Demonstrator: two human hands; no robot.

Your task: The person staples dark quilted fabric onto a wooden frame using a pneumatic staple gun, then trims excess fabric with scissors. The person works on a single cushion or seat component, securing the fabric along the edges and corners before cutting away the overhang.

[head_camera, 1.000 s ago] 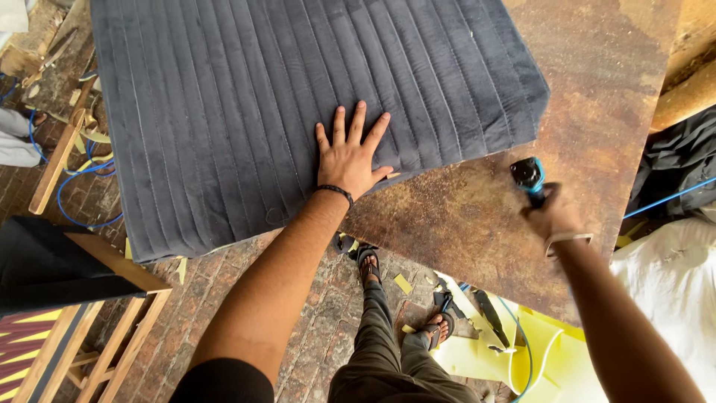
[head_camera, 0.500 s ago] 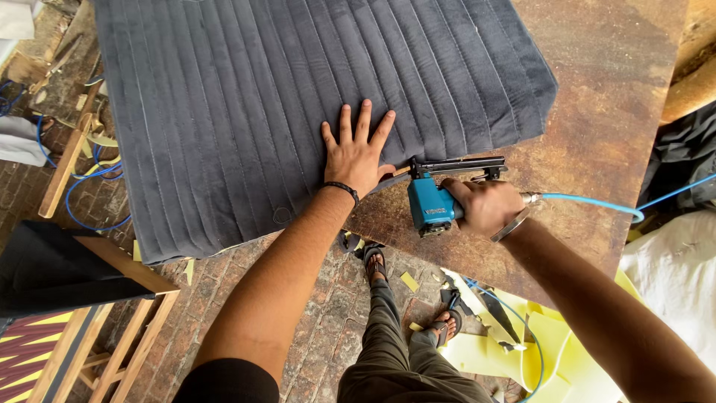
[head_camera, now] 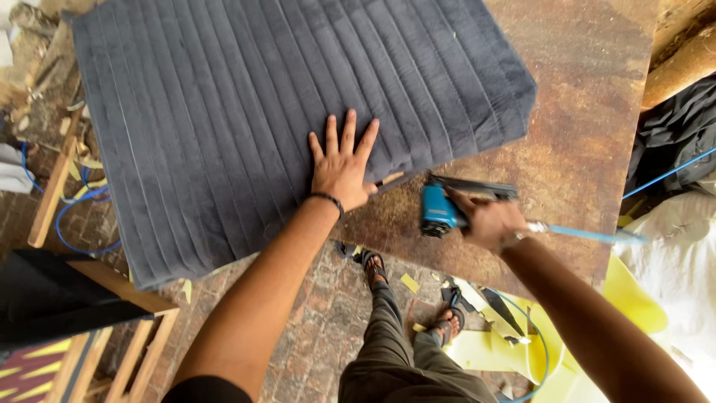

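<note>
Wrapped around the handle of a blue pneumatic staple gun [head_camera: 441,210], the right hand [head_camera: 488,222] has its grip closed tight, fingers curled over the tool's body. The gun's dark nose and magazine point toward the near edge of the cushion panel, close to that edge, though whether it touches the fabric cannot be told. A blue air hose [head_camera: 589,235] runs from the back of the tool off to the right, past the wrist.

Beside it, the left hand [head_camera: 343,168] lies flat and open, fingers spread, palm pressed on a dark grey ribbed upholstered panel [head_camera: 246,112] just at its near edge; a dark band circles the wrist. A sliver of pale wood shows under the fabric edge between the two hands.

That panel covers most of the rust-brown worktop [head_camera: 589,97], with its left part hanging past the worktop's edge.

Below, the person's sandalled feet [head_camera: 373,265] stand on a brick floor [head_camera: 313,328] scattered with yellow foam offcuts [head_camera: 634,298]. A wooden frame [head_camera: 142,343] sits at lower left, and black cloth [head_camera: 675,134] lies at far right.
</note>
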